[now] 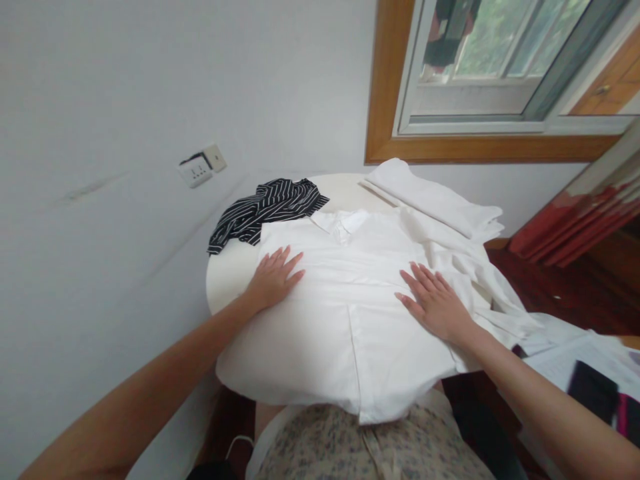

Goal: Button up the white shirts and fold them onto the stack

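A white collared shirt (325, 333) lies spread over a round white table (223, 273), its collar toward the far side and its lower edge hanging over the near rim. My left hand (275, 277) rests flat on the shirt's left side, fingers spread. On the right side of the cloth lies my right hand (433, 300), also flat with fingers apart. Neither hand grips anything. Beyond the collar on the left sits a crumpled black-and-white striped cloth (270, 210). A folded white cloth (430, 197) is at the far right of the table.
A wall with a socket (197, 171) stands at the left. Behind the table is a wood-framed window (385, 133). Red curtains (575, 213) hang at the right. Papers and a dark item (593, 392) lie at the lower right.
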`<state>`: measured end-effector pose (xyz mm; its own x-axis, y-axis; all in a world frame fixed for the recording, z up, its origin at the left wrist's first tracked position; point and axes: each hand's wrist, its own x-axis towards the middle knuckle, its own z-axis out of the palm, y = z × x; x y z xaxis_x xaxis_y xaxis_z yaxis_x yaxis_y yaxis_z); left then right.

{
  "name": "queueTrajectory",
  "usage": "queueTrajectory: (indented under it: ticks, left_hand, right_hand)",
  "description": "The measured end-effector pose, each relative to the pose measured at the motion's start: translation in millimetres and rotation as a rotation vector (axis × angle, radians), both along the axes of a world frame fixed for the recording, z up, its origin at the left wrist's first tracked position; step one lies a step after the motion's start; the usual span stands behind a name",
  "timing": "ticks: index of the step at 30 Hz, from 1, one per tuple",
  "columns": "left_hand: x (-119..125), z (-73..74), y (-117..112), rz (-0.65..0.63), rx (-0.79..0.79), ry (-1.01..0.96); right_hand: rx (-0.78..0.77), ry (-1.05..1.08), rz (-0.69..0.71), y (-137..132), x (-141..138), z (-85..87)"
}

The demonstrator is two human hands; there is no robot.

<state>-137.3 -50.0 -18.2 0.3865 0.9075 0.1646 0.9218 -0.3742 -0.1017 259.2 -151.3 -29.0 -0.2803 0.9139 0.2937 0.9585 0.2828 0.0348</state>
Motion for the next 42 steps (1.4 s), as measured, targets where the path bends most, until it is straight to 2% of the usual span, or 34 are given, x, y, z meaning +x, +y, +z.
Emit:
queueTrajectory:
  ticks: [4,9,12,16,21,24,27,30,32,35,42]
  left_hand:
    - [7,7.3,4,0.016,-0.018,0.028]
    - [11,7.3,33,0.097,0.036,0.044]
    - [5,-0.1,51,0.159,0.056,0.03]
    - [-11,-6.5,63,0.149,0.083,0.017]
    - [-23,3.9,63,0.168,0.078,0.028]
    - [-9,17.4,54,0.134,0.132,0.035]
    - [25,27.2,43,0.046,0.089,0.009]
    - [57,26.5,37,-0.126,-0.032,-0.041]
    - [69,21.1,37,-0.237,-0.096,-0.053]
    - [68,11.9,43,-0.268,-0.158,-0.064]
    - [47,6.2,65,-0.091,-0.125,-0.078]
  right_hand:
    - [0.004,-0.003,0.011,0,0,-0.3]
    - [0.014,0.007,0.01,0,-2,-0.6]
    - [0.013,0.008,0.012,-1,-1,-0.8]
    - [0.005,0.003,0.016,-1,0,0.1]
    - [-0.016,-0.016,0.009,-1,0,1.3]
    - [0.001,-0.011,0.006,-1,-1,1.1]
    - [0.013,-0.014,0.004,-2,-3,1.3]
    - [0.009,-0.021,-0.003,-2,-4,2.3]
    - [0.006,-0.021,-0.002,-2,-4,3.1]
    - [0.003,-0.017,-0.005,-2,-4,3.9]
    - [-0.007,-0.017,-0.012,-2,-4,3.6]
